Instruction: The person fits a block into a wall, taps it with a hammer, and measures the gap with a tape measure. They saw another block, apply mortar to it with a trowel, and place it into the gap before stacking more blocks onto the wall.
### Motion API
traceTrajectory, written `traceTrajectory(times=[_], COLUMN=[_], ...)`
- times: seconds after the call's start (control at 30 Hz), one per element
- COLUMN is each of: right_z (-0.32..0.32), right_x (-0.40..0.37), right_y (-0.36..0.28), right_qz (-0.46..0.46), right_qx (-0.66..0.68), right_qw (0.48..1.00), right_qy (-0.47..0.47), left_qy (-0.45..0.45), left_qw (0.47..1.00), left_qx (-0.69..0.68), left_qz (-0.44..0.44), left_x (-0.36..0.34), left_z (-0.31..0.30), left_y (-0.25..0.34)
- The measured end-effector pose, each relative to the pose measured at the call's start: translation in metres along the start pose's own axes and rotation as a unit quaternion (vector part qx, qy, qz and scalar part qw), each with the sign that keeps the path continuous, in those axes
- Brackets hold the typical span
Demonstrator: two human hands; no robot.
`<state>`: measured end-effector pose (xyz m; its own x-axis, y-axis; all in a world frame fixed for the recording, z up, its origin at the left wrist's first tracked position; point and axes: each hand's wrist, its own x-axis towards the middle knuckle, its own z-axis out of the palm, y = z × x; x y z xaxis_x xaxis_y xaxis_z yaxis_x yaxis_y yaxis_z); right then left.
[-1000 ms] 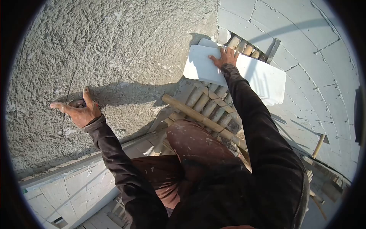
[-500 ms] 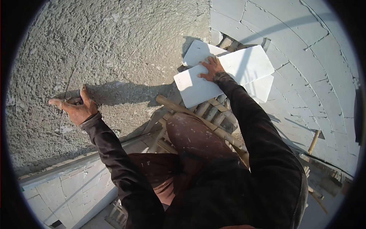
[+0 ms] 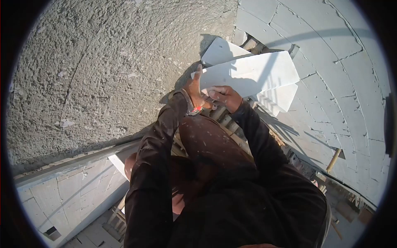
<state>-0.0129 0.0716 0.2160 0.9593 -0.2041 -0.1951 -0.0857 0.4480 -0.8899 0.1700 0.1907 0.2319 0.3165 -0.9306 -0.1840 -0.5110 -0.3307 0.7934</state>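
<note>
Since the earlier frame, your left hand [image 3: 194, 89] has come across from the rough wall [image 3: 95, 78] to meet your right hand [image 3: 225, 97], which has left the top of the white boards [image 3: 248, 74]. These boards are flat and smooth, overlapping at different angles like a fan, with shadows over them. They lie beside the wall, above the wooden poles [image 3: 225, 120]. Your left grip is wide, one finger pointing up at the boards' near end. Your right fingers are bent narrow at the left palm; whether something is between them, I cannot tell. Both elbows are bent.
</note>
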Motion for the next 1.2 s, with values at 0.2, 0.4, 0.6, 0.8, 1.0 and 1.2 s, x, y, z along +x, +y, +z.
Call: traceTrajectory(times=[0.2, 0.4, 0.6, 0.8, 1.0, 1.2], right_z=[-0.018, -0.029, -0.077, -0.166, -0.168, -0.166], right_x=[0.018, 0.037, 0.069, 0.086, 0.09, 0.096], right_y=[0.029, 0.045, 0.033, 0.034, 0.034, 0.036], right_qz=[-0.058, 0.056, 0.08, 0.063, 0.062, 0.072], right_qx=[-0.148, 0.048, 0.067, 0.016, -0.035, -0.069], right_qw=[0.983, 0.997, 0.957, 0.932, 0.936, 0.928], right_qy=[0.087, 0.039, 0.269, 0.357, 0.345, 0.359], left_qy=[-0.16, -0.136, -0.087, -0.031, 0.025, 0.009], left_qw=[0.981, 0.972, 0.954, 0.987, 0.968, 0.97], left_qx=[-0.094, -0.146, -0.248, -0.116, -0.064, 0.024], left_qz=[-0.064, -0.121, -0.146, -0.111, -0.24, -0.242], left_x=[0.023, 0.033, 0.029, 0.022, 0.037, 0.043], left_z=[0.016, 0.028, 0.009, -0.02, -0.006, -0.007], left_y=[-0.012, -0.051, -0.098, -0.153, -0.154, -0.158])
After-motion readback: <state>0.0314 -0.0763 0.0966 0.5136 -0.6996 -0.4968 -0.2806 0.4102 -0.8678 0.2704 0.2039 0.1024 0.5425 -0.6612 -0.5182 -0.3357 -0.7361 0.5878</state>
